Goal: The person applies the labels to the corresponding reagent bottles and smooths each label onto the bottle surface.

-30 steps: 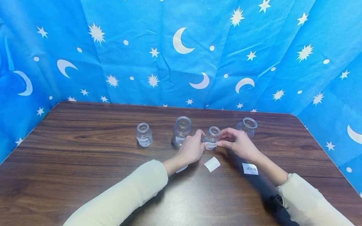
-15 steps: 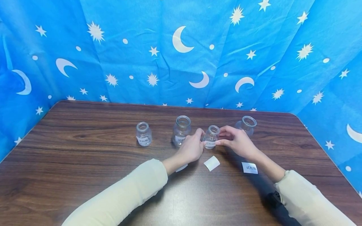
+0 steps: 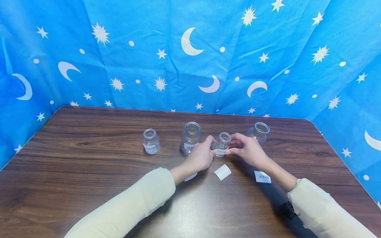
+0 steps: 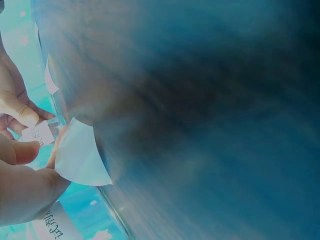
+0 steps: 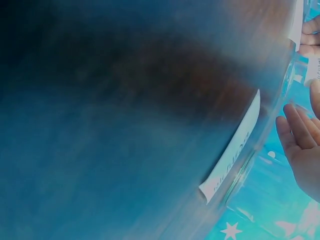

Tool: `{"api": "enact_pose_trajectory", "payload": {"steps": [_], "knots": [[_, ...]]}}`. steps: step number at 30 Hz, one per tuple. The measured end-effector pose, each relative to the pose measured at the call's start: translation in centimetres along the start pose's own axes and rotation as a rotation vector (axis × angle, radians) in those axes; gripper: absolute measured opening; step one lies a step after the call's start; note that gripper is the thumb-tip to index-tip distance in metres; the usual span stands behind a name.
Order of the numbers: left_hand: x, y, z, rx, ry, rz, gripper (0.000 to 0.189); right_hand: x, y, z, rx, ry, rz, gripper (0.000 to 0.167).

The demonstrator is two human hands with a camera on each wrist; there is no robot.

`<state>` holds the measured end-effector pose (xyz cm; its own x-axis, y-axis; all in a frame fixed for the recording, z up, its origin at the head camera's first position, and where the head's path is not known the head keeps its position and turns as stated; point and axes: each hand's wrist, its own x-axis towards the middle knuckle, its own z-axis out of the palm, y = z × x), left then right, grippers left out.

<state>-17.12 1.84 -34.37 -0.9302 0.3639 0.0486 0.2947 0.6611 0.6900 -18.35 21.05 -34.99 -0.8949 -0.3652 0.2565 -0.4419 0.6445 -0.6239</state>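
A small clear glass bottle point(image 3: 223, 142) stands on the table between my two hands, a white paper label point(image 3: 221, 152) with dark writing across its front. From the left, my left hand point(image 3: 200, 156) grips the bottle, its thumb at the label's left end. My right hand point(image 3: 251, 151) holds it from the other side, fingers reaching behind the glass and thumb on the label's right end. Both thumbs show close together at the label point(image 4: 40, 133) in the left wrist view. In the right wrist view, my right hand point(image 5: 306, 150) is partly cut off by the frame edge.
Left of the hands stand a small labelled bottle point(image 3: 151, 142) and a wider labelled jar point(image 3: 191, 134). Another wide glass jar point(image 3: 260, 130) is behind my right hand. A blank white paper point(image 3: 222, 172) and a written label point(image 3: 262, 177) lie nearer on the wooden table point(image 3: 89, 158).
The right forearm and sleeve have shifted slightly left, and the right thumb sits a little further left on the label. The left hand keeps its place at the bottle.
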Motion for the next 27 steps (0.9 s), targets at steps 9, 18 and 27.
{"api": "enact_pose_trajectory", "payload": {"steps": [9, 18, 27], "knots": [[-0.1, 0.1, -0.1, 0.043, 0.004, 0.023, 0.023, 0.0, -0.1, 0.3, -0.015, 0.006, -0.022, 0.036], [0.0, 0.2, 0.0, 0.078, 0.036, 0.077, 0.021, -0.2, -0.1, -0.2, -0.019, -0.069, 0.015, 0.037], [0.1, 0.2, 0.1, 0.087, 0.059, 0.147, 0.02, -0.4, 0.1, -1.0, 0.059, -0.157, 0.037, 0.036]]}}
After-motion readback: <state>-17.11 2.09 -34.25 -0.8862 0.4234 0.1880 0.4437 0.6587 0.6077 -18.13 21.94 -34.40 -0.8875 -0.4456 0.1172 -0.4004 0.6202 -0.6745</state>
